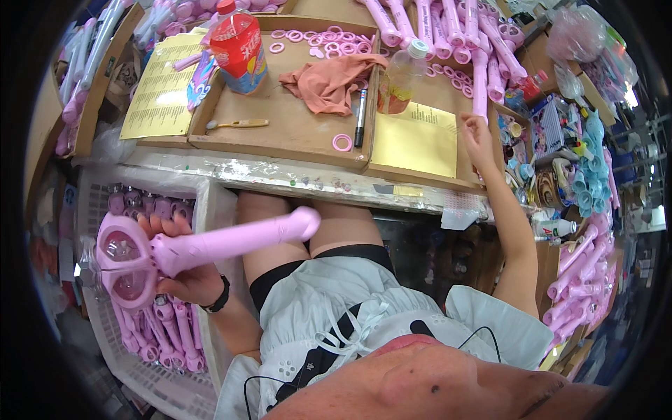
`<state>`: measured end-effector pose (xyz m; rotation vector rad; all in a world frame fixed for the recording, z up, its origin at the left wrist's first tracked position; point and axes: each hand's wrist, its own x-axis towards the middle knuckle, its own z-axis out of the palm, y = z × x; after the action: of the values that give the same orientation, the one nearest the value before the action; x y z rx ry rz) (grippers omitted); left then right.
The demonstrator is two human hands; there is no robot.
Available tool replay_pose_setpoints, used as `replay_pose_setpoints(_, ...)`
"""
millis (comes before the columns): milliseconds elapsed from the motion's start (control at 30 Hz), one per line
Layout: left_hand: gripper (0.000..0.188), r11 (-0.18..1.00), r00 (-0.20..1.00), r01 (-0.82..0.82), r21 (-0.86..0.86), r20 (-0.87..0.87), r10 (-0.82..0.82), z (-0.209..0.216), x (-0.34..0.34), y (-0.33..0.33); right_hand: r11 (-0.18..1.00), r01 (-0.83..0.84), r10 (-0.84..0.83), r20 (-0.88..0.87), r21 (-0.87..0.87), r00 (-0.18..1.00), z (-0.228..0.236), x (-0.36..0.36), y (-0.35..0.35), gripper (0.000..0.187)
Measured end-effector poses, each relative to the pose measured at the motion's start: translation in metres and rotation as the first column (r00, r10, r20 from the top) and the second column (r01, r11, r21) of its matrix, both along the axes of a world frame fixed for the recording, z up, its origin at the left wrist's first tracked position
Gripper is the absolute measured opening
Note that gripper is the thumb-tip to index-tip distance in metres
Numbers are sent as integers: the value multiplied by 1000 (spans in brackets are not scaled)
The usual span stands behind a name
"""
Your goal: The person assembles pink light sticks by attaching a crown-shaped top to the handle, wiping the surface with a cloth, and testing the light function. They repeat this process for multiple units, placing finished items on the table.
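My left hand (199, 281) is closed round a pink toy wand (234, 245), just below its wide head with two clear windows. The wand lies tilted over the white crate (217, 203), its handle pointing right across my lap. My right hand (479, 145) reaches over the bench, fingers closed at the near end of another pink wand handle (479, 84). That handle leans out of a pile of pink wands (434, 35) at the back. Beneath my left hand, the crate holds several more pink wand parts (168, 329).
A cardboard tray (294, 143) on the bench holds pink rings (343, 143), an orange cloth (329, 80), a marker (360, 119) and a brush (238, 124). A red-labelled bottle (239, 52), a clear bottle (402, 84) and yellow sheets (416, 143) are close by. More pink wands (581, 280) fill a right-hand box.
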<state>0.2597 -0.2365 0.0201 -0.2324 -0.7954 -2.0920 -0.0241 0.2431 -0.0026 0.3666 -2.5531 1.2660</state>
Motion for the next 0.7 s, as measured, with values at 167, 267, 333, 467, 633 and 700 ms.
replay_pose_setpoints(167,83,796,839,541,270,-112,-532,2,-4,14,870,133,227,-625,475,747,63,40,-36,19)
replay_pose_setpoints(267,80,906,922,316,281,134,-363,-9,-4,33,959,40,213,-811,279,545,78,68,-81,18)
replay_pose_setpoints(333,78,907,916,342,247,127,-380,-13,-5,39,984,-177,75,-817,-33,571,79,91,-116,15)
replay_pose_setpoints(467,76,921,923,339,195,123,-365,-8,-6,48,534,-686,485,-486,-493,727,82,139,-180,15)
replay_pose_setpoints(633,79,969,935,244,43,256,-246,-1,-11,61,352,-753,794,-249,-555,555,84,177,-232,17)
replay_pose_setpoints(700,77,979,941,202,-27,283,-186,-1,-17,68,155,-726,888,-228,-670,399,82,186,-244,17)
